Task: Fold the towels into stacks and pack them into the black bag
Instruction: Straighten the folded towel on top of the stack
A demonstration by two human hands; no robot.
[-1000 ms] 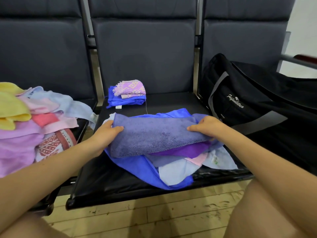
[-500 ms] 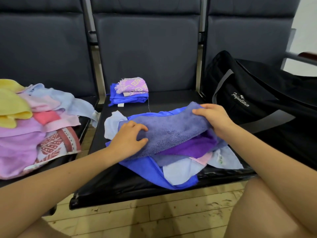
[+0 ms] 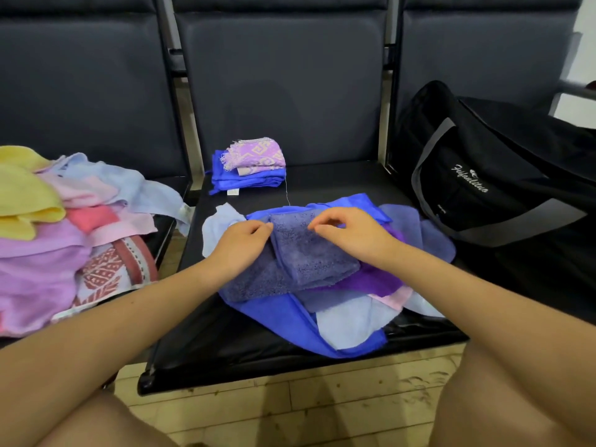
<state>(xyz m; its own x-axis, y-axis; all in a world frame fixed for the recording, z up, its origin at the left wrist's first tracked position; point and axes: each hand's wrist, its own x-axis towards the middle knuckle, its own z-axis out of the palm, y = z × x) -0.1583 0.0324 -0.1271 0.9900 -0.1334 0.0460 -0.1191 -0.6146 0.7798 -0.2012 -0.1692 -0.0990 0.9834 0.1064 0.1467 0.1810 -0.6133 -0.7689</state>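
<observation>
Towels everywhere, biggest lot first: loose pile [image 3: 58, 227] of yellow, pink, lilac on the left seat, unfolded. Black bag [image 3: 503, 175] sits on the right seat, slumped; can't tell from this angle whether the zip's open. Middle seat of the bench [image 3: 338, 185] is the work area w/ a spread of cloths: bright blue sheet [image 3: 283, 321] at the bottom, pale blue and purple bits over it, and on top the grey-blue terry towel [image 3: 300, 262], partly folded, one flap lying over the rest. Small finished stack [image 3: 250, 167] at the back of that seat, blue folded under a lilac patterned piece.

Hands now: left hand [image 3: 240, 241] pinching the towel's upper left edge, fingers curled onto the cloth. Right hand [image 3: 348, 233] pinching the far edge of the folded flap, fingertips nipped on the fabric. Both grasping, neither free.

Handling, my read: terry's soft, light, floppy, no stiffness, so it sags wherever it isn't supported. Grippy nap, won't slip, but likely drags the thin cloths underneath along w/ it. Best hold is at corners and fold edges, both layers pinched together, then smooth flat. Nothing fragile.
</observation>
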